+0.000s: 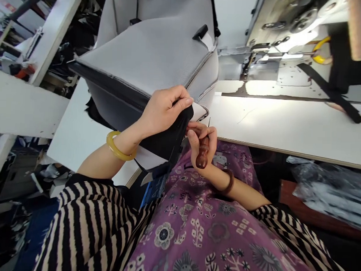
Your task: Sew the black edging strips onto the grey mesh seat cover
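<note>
A large bag (147, 55), grey mesh with black edging, lies across the table's left part and hangs over its front edge. My left hand (166, 109) is closed on the bag's black edge near its front corner, thumb and fingers pinching the fabric. Just below that corner, my right hand (202, 144) is wrapped round the brown wooden handle of an awl (202, 154). The awl's thin metal point sticks up past the fingers, apart from the cloth. Some right fingertips reach the bag's edge; whether they grip it is hidden.
A sewing machine (278, 36) stands at the right back of the white table (272, 119). Black strap pieces (330, 91) and yellow-handled scissors (321, 51) lie beside it. A clear plastic bag (329, 192) rests below right. Scraps fill the shelves at left.
</note>
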### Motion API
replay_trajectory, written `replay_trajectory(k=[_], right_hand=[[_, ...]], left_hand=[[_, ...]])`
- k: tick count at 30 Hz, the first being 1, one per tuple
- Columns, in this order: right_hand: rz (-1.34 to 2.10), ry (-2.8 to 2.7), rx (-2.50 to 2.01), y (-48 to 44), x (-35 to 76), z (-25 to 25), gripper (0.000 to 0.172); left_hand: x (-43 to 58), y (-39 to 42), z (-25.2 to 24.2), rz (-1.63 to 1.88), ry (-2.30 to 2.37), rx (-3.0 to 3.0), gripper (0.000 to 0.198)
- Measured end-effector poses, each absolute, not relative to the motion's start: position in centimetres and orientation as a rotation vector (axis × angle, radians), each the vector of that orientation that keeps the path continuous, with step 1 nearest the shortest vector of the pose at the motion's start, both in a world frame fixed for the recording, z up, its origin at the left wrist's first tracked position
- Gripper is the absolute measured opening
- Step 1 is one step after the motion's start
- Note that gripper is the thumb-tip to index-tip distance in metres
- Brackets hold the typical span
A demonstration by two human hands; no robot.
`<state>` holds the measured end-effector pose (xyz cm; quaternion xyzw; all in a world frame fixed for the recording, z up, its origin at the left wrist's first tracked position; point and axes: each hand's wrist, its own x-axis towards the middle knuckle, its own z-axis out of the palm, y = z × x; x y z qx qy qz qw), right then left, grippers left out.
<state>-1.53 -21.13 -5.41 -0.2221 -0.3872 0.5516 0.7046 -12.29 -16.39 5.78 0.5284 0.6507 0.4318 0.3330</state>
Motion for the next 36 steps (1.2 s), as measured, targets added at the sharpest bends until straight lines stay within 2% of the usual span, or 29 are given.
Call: replay_trajectory(k=[5,8,36], right_hand=[[1.308,-0.664,-0.632,-19.8,-0.2,-4.9,0.032],[1.308,-0.629,-0.610,-19.3,0.1,-5.0,0.033],[1.330,-0.676,-0.655,-18.6,0.2,-5.5,0.035]], left_hand=[[-10.3,-15.5,4.5,0.890,1.611,2.056,0.029],[-10.2,-15.2,3.9,0.835,1.594,2.192,0.035],[-10.5,-15.3,2.4,0.929,1.570,2.135,0.042]])
